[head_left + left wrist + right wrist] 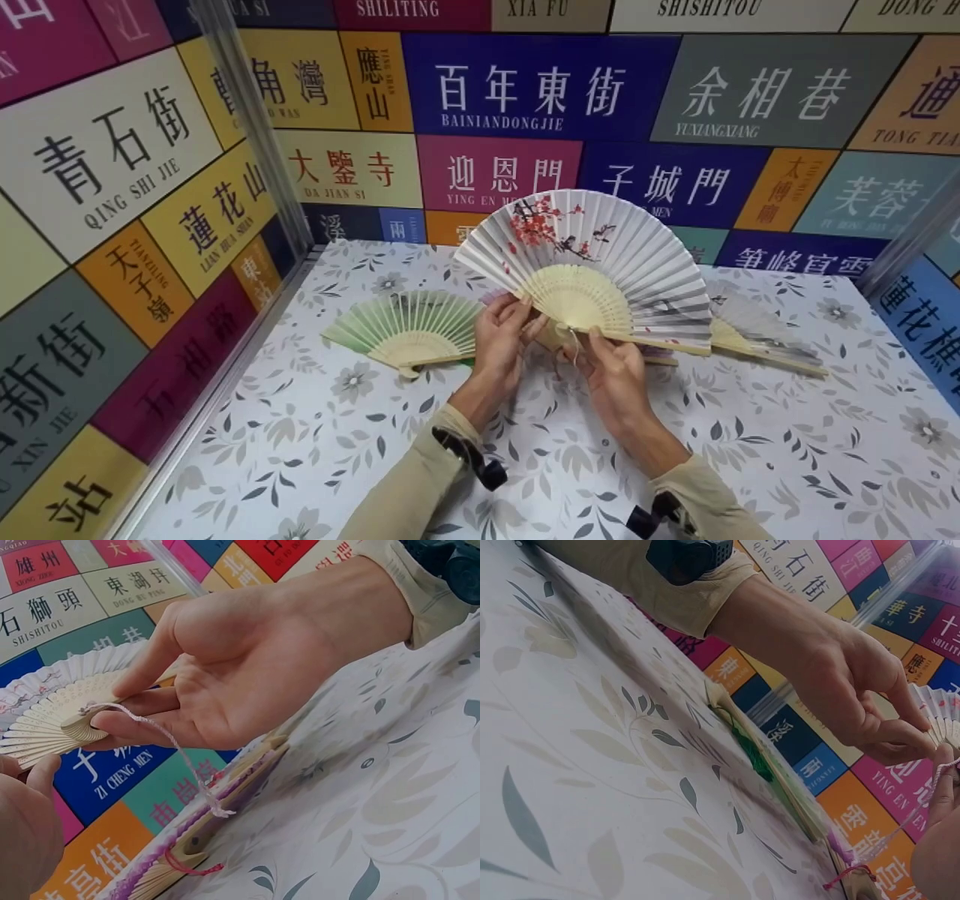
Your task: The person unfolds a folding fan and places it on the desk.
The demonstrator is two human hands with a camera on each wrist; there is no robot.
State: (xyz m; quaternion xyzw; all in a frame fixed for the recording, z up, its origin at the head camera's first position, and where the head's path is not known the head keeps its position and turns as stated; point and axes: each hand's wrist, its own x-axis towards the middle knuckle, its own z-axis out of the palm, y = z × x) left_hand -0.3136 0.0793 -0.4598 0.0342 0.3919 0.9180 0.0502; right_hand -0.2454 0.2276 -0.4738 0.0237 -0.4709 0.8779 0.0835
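Note:
A spread white folding fan (660,255) with red blossoms and small birds is held up over the table, its pale ribs (585,292) fanned above the pivot. My left hand (501,349) pinches the left side of the ribs between thumb and fingers. Close to the pivot, my right hand (619,375) grips the lower right edge, thumb on top. A pale cord (172,735) dangles from the pivot in the left wrist view. Part of a purple-edged fan (660,360) shows behind the hands.
An open green fan (420,326) lies on the left of the flower-patterned tablecloth (300,450), and a grey-white fan (765,330) on the right. Colourful sign panels (536,86) stand behind and at the sides. A red cord (191,864) hangs by the purple-edged fan.

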